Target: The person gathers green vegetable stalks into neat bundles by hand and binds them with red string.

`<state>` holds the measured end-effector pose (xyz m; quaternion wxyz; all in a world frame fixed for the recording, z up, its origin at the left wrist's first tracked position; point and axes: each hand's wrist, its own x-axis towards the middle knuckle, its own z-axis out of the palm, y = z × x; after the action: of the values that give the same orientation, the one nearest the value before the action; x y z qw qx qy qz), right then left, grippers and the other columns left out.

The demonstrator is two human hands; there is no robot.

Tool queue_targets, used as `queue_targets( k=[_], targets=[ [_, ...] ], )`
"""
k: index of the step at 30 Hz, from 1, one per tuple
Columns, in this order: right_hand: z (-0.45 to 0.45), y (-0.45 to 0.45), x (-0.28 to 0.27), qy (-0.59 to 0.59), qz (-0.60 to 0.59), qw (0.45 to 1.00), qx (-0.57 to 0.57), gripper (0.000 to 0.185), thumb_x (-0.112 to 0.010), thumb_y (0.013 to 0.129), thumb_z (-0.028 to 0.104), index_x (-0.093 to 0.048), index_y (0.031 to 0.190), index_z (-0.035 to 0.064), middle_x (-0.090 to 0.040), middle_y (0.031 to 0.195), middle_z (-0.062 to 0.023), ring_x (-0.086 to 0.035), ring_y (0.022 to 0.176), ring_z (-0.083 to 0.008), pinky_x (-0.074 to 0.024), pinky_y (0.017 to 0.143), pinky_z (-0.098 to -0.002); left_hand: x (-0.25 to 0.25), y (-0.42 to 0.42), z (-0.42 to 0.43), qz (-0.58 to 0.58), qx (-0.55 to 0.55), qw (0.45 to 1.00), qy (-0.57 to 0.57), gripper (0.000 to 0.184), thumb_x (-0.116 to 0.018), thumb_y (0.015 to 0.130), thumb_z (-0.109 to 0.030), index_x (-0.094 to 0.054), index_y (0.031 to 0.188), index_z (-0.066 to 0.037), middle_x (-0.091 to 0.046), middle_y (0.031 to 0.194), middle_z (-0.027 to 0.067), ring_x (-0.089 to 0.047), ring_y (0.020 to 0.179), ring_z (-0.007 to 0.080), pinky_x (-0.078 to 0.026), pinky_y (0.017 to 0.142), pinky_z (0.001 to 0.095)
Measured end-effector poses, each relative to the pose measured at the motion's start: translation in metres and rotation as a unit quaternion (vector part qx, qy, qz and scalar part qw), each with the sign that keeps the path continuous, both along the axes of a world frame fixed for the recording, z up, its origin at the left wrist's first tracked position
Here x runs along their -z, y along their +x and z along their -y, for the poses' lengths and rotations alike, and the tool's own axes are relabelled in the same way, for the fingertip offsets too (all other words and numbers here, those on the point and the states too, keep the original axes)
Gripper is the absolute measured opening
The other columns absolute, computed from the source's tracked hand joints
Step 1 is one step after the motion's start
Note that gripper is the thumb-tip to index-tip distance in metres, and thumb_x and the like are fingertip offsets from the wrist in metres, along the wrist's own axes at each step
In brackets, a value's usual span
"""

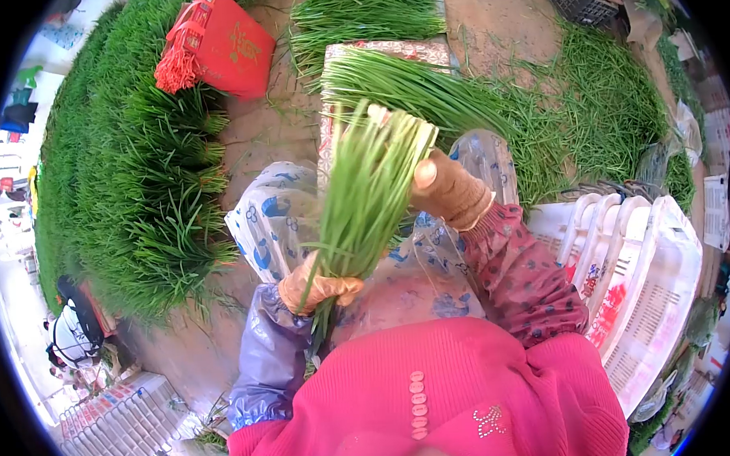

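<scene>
A bundle of long green stalks (363,187) is held upright over my lap, its pale cut ends at the top right. My left hand (317,287), in a tan glove, is wrapped round the lower, leafy part. At the upper right, my right hand (449,190), also gloved, is against the pale ends; its fingers are mostly hidden behind the bundle. Just beyond, more loose green stalks (412,83) lie across a patterned board (326,140).
Rows of stacked green bundles (127,181) fill the left, with a red box (235,50) on them. Nested white crates (652,272) stand at my right. Scattered stalks (604,95) cover the floor at upper right. A wire rack (117,422) is at lower left.
</scene>
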<state>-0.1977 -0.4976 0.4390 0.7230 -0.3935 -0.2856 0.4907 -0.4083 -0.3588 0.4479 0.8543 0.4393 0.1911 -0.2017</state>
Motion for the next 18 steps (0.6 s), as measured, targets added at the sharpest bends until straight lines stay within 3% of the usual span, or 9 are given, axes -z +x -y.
queue_targets(
  k=[1, 4, 6, 8, 9, 11, 14, 16, 18],
  targets=[
    [-0.002, 0.000, 0.000, -0.009, 0.007, 1.000, 0.009, 0.108, -0.076, 0.070, 0.059, -0.022, 0.148, 0.0064, -0.043, 0.140, -0.0152, -0.044, 0.127, -0.0243, -0.0364, 0.106, -0.0363, -0.005, 0.002, -0.001, -0.015, 0.045, 0.998, 0.028, 0.060, -0.072, 0.078, -0.006, -0.049, 0.133, 0.001, -0.060, 0.092, 0.0038, -0.047, 0.061, 0.0108, -0.038, 0.053, 0.0250],
    [-0.006, 0.001, -0.002, 0.118, -0.173, 0.978, -0.010, 0.096, -0.081, 0.071, 0.038, -0.031, 0.147, 0.0080, -0.045, 0.140, -0.0125, -0.048, 0.124, -0.0284, -0.0371, 0.107, -0.0426, 0.008, -0.001, -0.001, -0.003, 0.078, 0.997, 0.001, 0.055, -0.069, 0.081, -0.005, -0.049, 0.132, 0.000, -0.057, 0.087, 0.0021, -0.048, 0.061, 0.0109, -0.039, 0.053, 0.0247],
    [-0.003, 0.001, -0.009, 0.102, -0.175, 0.979, -0.027, 0.098, -0.084, 0.068, 0.038, -0.033, 0.146, 0.0095, -0.046, 0.139, -0.0109, -0.051, 0.121, -0.0268, -0.0402, 0.105, -0.0430, 0.011, 0.001, -0.001, -0.011, 0.105, 0.994, -0.010, 0.053, -0.068, 0.083, -0.005, -0.049, 0.132, -0.001, -0.057, 0.087, 0.0019, -0.048, 0.061, 0.0105, -0.040, 0.053, 0.0244],
    [0.002, 0.002, -0.013, 0.078, -0.132, 0.988, -0.022, 0.092, -0.081, 0.068, 0.034, -0.035, 0.144, 0.0087, -0.055, 0.117, -0.0081, -0.055, 0.107, -0.0206, -0.0481, 0.091, -0.0360, 0.017, 0.004, 0.001, -0.018, 0.124, 0.992, -0.024, 0.051, -0.066, 0.084, -0.006, -0.049, 0.132, -0.001, -0.056, 0.087, 0.0018, -0.048, 0.061, 0.0101, -0.040, 0.053, 0.0241],
    [0.007, -0.002, -0.016, 0.040, -0.145, 0.989, 0.010, 0.083, -0.083, 0.066, 0.034, -0.045, 0.134, 0.0051, -0.055, 0.110, -0.0048, -0.057, 0.100, -0.0177, -0.0499, 0.087, -0.0333, 0.021, 0.007, 0.001, -0.013, 0.151, 0.987, -0.050, 0.053, -0.070, 0.083, -0.009, -0.048, 0.131, -0.001, -0.059, 0.098, 0.0056, -0.049, 0.059, 0.0100, -0.041, 0.052, 0.0240],
    [0.009, -0.005, -0.014, 0.056, -0.145, 0.988, 0.011, 0.081, -0.083, 0.066, 0.034, -0.046, 0.132, 0.0054, -0.055, 0.111, -0.0042, -0.057, 0.099, -0.0180, -0.0499, 0.087, -0.0333, 0.020, 0.008, 0.004, -0.014, 0.141, 0.985, -0.098, 0.054, -0.072, 0.083, -0.010, -0.048, 0.130, -0.001, -0.063, 0.112, 0.0097, -0.049, 0.057, 0.0089, -0.042, 0.052, 0.0228],
    [0.017, 0.001, -0.004, 0.074, -0.140, 0.987, 0.012, 0.077, -0.083, 0.067, 0.034, -0.048, 0.131, 0.0063, -0.058, 0.108, -0.0053, -0.058, 0.094, -0.0183, -0.0497, 0.088, -0.0348, 0.038, 0.006, 0.002, 0.023, 0.167, 0.980, -0.104, 0.054, -0.072, 0.083, -0.009, -0.048, 0.130, -0.001, -0.063, 0.115, 0.0107, -0.050, 0.057, 0.0089, -0.043, 0.052, 0.0227],
    [0.017, 0.002, -0.019, 0.112, -0.165, 0.977, -0.077, 0.069, -0.076, 0.078, 0.028, -0.042, 0.136, 0.0117, -0.058, 0.121, -0.0066, -0.041, 0.128, -0.0360, -0.0433, 0.098, -0.0577, 0.032, 0.010, 0.002, 0.007, 0.189, 0.978, -0.090, 0.054, -0.074, 0.082, -0.012, -0.049, 0.129, -0.001, -0.062, 0.117, 0.0114, -0.050, 0.057, 0.0090, -0.044, 0.052, 0.0227],
    [0.011, 0.003, -0.013, 0.145, -0.138, 0.977, -0.076, 0.068, -0.074, 0.081, 0.032, -0.042, 0.136, 0.0099, -0.061, 0.099, -0.0017, -0.056, 0.105, -0.0291, -0.0470, 0.094, -0.0554, 0.032, 0.010, 0.001, 0.011, 0.180, 0.976, -0.125, 0.054, -0.075, 0.082, -0.014, -0.050, 0.127, 0.000, -0.062, 0.116, 0.0111, -0.050, 0.057, 0.0091, -0.044, 0.052, 0.0230]
  ],
)
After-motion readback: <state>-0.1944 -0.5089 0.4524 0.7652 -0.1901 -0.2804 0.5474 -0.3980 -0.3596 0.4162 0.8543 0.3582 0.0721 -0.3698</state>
